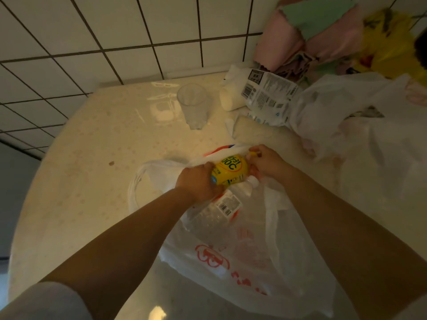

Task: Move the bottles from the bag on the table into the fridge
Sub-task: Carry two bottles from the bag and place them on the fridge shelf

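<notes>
A white plastic bag with red print [231,257] lies open on the round table [80,181]. Over its mouth a bottle with a yellow label [230,172] lies on its side. My left hand [196,181] grips the bottle's base end. My right hand [265,161] holds its neck end, fingers curled round the yellow cap. A clear bottle with a barcode label [219,210] lies in the bag just below it. The fridge is not in view.
A clear drinking glass [193,107] stands at the table's far side. White packets with printed labels [265,95] and a crumpled white bag [360,135] crowd the far right. Pink and yellow fabric [335,42] is behind them. A tiled wall [115,31] borders the table.
</notes>
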